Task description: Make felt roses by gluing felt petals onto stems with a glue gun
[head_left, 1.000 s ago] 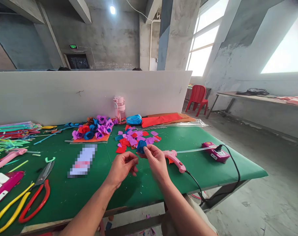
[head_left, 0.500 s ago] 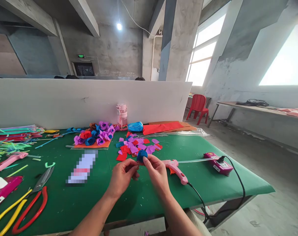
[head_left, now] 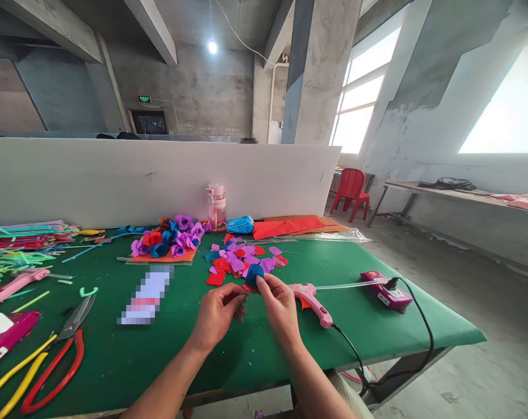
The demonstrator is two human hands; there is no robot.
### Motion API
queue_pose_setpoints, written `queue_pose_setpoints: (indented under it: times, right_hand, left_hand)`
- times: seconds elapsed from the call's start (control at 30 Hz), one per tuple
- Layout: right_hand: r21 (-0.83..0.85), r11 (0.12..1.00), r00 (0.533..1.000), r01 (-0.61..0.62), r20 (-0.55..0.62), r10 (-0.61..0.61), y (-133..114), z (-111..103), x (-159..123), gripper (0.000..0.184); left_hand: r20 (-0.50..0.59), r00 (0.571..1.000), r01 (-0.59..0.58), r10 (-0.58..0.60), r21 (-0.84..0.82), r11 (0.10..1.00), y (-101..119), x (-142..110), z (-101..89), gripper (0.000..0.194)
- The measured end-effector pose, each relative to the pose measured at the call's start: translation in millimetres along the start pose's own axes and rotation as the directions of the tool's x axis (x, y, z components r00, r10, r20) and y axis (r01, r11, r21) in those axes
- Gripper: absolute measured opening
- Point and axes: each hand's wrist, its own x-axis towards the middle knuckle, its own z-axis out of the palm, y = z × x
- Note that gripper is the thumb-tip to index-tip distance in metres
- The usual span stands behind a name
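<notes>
My right hand (head_left: 278,299) pinches a small blue crepe-paper piece (head_left: 253,276), curled like a petal or a small flower, between thumb and fingers. Just left of it is my left hand (head_left: 223,305), its thumb and fingertips pressed together; whether they hold anything is too small to make out. Behind the hands lies a loose pile of purple, red and blue paper petals (head_left: 235,259). A pink glue gun (head_left: 318,305) rests right of my right hand, a clear glue stick reaching from its back. Finished-looking paper roses (head_left: 183,237) are heaped further left.
Scissors (head_left: 74,323), red- and yellow-handled pliers or cutters (head_left: 54,372) and a second pink glue gun (head_left: 17,288) lie at left, near bundled coloured stems (head_left: 28,233). A magenta power strip (head_left: 388,291) with a black cable sits right. A pink bottle (head_left: 216,206) stands before the white partition (head_left: 159,180).
The blue paper piece has shifted slightly right and tilted in my right hand's fingers. A small gap to my left fingertips has widened. Everything on the table stays put.
</notes>
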Motion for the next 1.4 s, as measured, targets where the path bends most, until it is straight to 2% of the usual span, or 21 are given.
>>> queue_pose_setpoints:
  times: [0.23, 0.4, 0.7, 0.87, 1.0, 1.4]
  right_hand:
    - [-0.036, 0.999, 1.0, -0.006, -0.009, 0.006, 3, -2, 2, 0.026]
    - [0.014, 0.999, 0.998, -0.031, -0.058, 0.032, -1, 0, 2, 0.025]
    - [0.011, 0.999, 0.986, -0.039, -0.161, 0.04, 1, -2, 4, 0.029]
    - [0.019, 0.999, 0.994, -0.045, -0.097, 0.047, 2, 2, 2, 0.027]
    - [0.022, 0.999, 0.997, -0.048, -0.055, 0.049, 3, 4, -1, 0.028]
    - [0.057, 0.997, 0.998, -0.047, -0.044, 0.049, 4, 4, -2, 0.025]
  left_hand:
    - [0.008, 1.0, 0.014, -0.014, 0.021, 1.0, -3, 0, 0.2, 0.019]
    - [-0.026, 1.0, 0.012, -0.011, 0.029, 1.0, -6, 1, -0.8, 0.02]
    - [-0.066, 0.998, -0.013, 0.014, 0.019, 1.0, 4, -2, 1.4, 0.022]
    - [-0.022, 1.0, 0.006, -0.006, 0.013, 1.0, 2, -4, 7.4, 0.019]
    - [-0.03, 0.999, 0.014, -0.013, 0.023, 1.0, 1, -3, 6.2, 0.02]
    - [-0.04, 0.999, 0.012, -0.011, 0.027, 1.0, -2, -2, 4.1, 0.018]
